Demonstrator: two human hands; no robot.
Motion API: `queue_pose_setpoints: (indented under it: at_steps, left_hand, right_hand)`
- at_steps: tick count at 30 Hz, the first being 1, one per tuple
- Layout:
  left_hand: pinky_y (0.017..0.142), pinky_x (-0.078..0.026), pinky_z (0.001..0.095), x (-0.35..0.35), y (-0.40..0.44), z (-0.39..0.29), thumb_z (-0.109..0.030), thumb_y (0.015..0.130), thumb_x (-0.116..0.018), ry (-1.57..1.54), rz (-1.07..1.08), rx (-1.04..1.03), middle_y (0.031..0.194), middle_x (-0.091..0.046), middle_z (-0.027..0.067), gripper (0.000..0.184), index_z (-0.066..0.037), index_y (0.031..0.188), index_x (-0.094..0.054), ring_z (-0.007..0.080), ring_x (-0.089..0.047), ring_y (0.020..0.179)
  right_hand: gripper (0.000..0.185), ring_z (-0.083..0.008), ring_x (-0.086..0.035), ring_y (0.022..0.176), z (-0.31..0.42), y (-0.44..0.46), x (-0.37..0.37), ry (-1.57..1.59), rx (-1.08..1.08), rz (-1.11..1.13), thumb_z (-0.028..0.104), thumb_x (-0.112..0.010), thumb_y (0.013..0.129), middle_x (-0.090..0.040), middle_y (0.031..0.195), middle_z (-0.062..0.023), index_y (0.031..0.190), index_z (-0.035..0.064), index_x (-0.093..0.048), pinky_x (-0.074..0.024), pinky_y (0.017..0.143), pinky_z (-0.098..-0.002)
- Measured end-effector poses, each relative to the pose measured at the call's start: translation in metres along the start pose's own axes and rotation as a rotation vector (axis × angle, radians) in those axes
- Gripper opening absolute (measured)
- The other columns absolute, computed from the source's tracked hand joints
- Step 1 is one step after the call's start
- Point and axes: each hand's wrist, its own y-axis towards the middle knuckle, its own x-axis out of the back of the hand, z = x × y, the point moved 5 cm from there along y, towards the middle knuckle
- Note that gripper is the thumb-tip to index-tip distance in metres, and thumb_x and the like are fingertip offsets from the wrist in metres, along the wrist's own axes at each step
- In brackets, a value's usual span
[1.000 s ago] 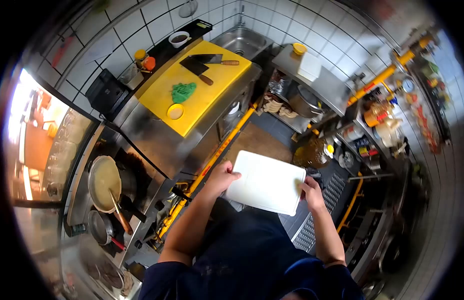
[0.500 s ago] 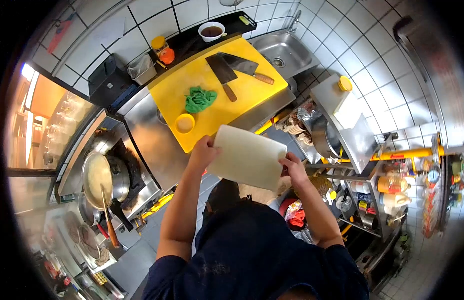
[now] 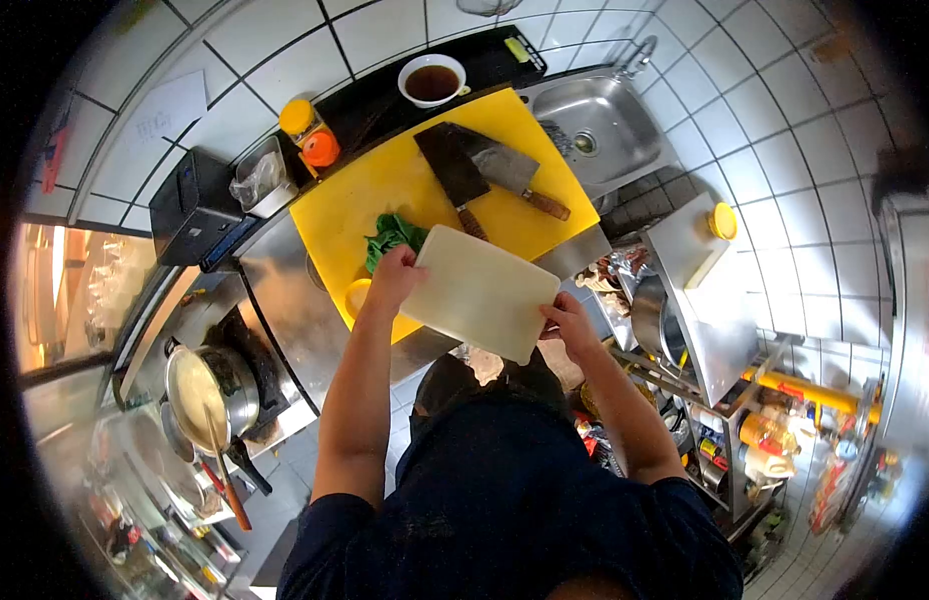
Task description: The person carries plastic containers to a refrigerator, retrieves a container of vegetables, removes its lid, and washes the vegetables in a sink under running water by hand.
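Observation:
A white rectangular container or lid [image 3: 482, 292] is held flat between my two hands, over the front edge of the yellow cutting board [image 3: 360, 185]. My left hand [image 3: 396, 276] grips its left side, close to a green cloth-like bundle [image 3: 393, 238] on the board. At its right edge, my right hand [image 3: 570, 326] has fingers closed on it. Two cleavers lie on the board, a dark one [image 3: 451, 165] and a greyer one [image 3: 503, 165]. The white piece partly covers the dark one's handle. A small yellow-rimmed dish [image 3: 358, 297] is partly hidden behind my left hand.
Behind the board are a bowl of dark liquid [image 3: 432, 82] and jars [image 3: 307, 125]. A sink [image 3: 605, 125] is at the back right. A pan with pale liquid [image 3: 198, 397] sits on the stove at left. Steel shelf [image 3: 700, 290] stands at right.
The view has turned and moved nearer the cutting board. The white piece, held in both hands, has gone from above the floor to over the board's front edge.

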Motion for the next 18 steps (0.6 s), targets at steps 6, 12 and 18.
queue_pose_setpoints:
  at_steps: [6,12,18]
  left_hand:
    - [0.064,-0.047,0.0337,0.005,0.037,-0.02,-0.012,0.07,-0.076,0.031,-0.029,-0.007,0.074,-0.061,0.0056,0.022,-0.002,0.083,-0.061,0.0163,-0.056,0.07]
    - [0.069,-0.05,0.0341,0.009,0.061,-0.035,-0.014,0.076,-0.073,0.184,0.043,-0.039,0.081,-0.066,0.0076,0.022,0.0,0.092,-0.065,0.018,-0.06,0.075]
    - [0.089,-0.054,0.0366,0.072,0.071,-0.011,-0.012,0.079,-0.07,0.174,-0.138,-0.148,0.111,-0.069,0.0158,0.045,-0.003,0.122,-0.066,0.0247,-0.066,0.101]
  right_hand:
    - [0.031,-0.02,-0.068,0.087,0.035,0.012,-0.007,0.053,-0.055,0.118,0.02,-0.063,0.097,-0.065,0.102,-0.0077,0.122,0.0044,-0.055,-0.0599,0.073,-0.0351]
    - [0.032,-0.0216,-0.068,0.095,0.029,0.02,-0.015,0.229,-0.131,0.161,0.018,-0.06,0.1,-0.066,0.112,-0.0079,0.129,0.008,-0.053,-0.0594,0.079,-0.038]
    - [0.033,-0.0221,-0.068,0.097,0.03,0.021,-0.014,0.193,-0.177,0.192,0.017,-0.058,0.1,-0.066,0.116,-0.0077,0.131,0.009,-0.052,-0.0588,0.08,-0.0386]
